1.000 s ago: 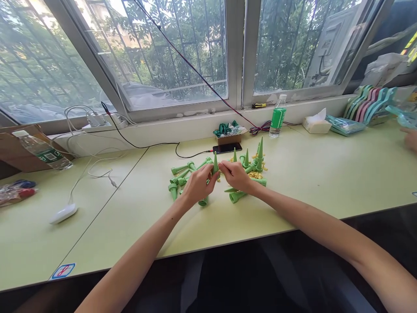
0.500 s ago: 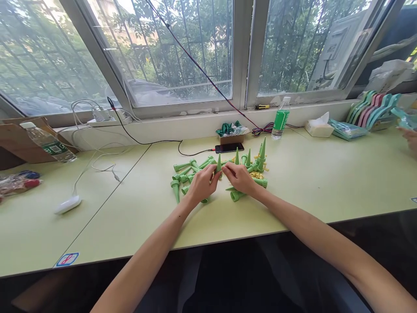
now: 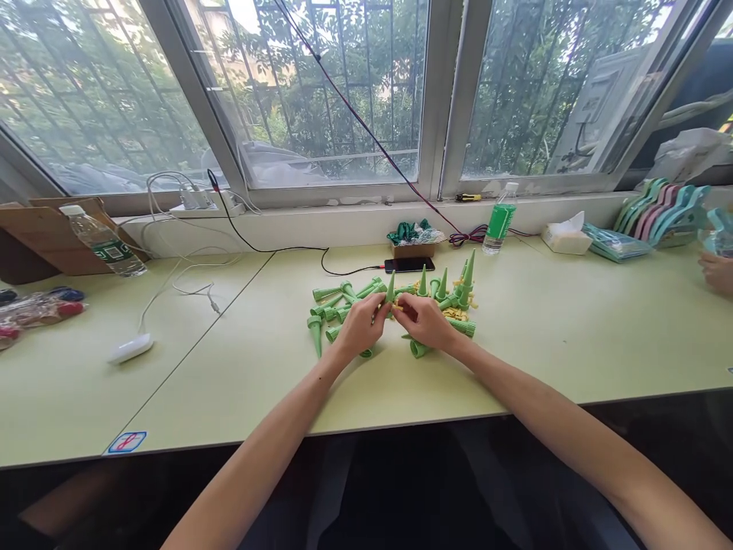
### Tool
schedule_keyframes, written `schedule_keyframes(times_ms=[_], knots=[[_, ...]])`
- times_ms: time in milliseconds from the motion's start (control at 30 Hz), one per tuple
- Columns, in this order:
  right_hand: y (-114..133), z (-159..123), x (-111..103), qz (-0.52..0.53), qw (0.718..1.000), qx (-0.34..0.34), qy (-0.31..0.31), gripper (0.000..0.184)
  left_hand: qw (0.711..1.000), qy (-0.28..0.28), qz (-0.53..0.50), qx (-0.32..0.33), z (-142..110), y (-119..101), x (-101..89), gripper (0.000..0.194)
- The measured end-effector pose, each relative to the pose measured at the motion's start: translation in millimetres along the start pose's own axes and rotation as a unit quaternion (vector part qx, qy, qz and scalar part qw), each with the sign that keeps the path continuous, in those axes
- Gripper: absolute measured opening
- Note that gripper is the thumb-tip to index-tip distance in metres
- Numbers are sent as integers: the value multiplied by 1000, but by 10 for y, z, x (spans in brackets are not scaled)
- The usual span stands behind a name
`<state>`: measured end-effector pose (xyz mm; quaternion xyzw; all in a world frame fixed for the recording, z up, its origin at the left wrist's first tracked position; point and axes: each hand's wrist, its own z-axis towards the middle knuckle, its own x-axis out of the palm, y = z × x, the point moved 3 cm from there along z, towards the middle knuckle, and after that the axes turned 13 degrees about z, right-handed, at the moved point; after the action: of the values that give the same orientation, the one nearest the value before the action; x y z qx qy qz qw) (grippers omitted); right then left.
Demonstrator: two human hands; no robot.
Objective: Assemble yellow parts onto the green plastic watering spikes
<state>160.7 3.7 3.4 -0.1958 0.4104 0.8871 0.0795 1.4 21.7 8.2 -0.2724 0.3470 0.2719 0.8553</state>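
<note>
My left hand [image 3: 363, 325] is closed around a green plastic watering spike [image 3: 390, 288], its pointed tip upward. Close beside it, my right hand [image 3: 424, 319] pinches a small yellow plastic piece [image 3: 398, 307] against the spike's side; whether it sits in the spike is hidden by my fingers. Several loose green spikes [image 3: 314, 330] lie to the left of my left hand. Past my right hand, more green spikes stand upright [image 3: 468, 283] or lie flat among a pile of small yellow pieces [image 3: 456, 314].
Behind the spikes a phone [image 3: 409, 265] lies on a cable, before a small cardboard box [image 3: 413, 250]. A water bottle [image 3: 500, 219], tissue box [image 3: 566, 235] and hangers [image 3: 658, 214] line the back. At far right is another person's hand [image 3: 717, 271]. A white mouse [image 3: 130, 349] lies left.
The whole view has shifted slightly as my head turned. A yellow piece now shows at my right fingertips beside the spike, which my left hand keeps holding.
</note>
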Motion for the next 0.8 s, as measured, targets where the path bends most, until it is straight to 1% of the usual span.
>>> schedule_keyframes(times_ms=[300, 467, 600, 700, 800], knots=[[-15, -9, 7, -18, 1000, -17, -5, 28, 1000, 21, -7, -1, 12, -18, -6, 19], [-10, -23, 26, -38, 999, -37, -2, 30, 999, 46, -14, 4, 11, -5, 12, 17], [-10, -23, 31, -53, 998, -41, -3, 29, 999, 38, -12, 16, 18, -20, -8, 18], [-15, -20, 31, -59, 998, -38, 1, 29, 999, 33, -14, 5, 19, -13, -18, 14], [-21, -21, 37, -62, 998, -30, 9, 28, 998, 51, -29, -16, 14, 10, -6, 11]])
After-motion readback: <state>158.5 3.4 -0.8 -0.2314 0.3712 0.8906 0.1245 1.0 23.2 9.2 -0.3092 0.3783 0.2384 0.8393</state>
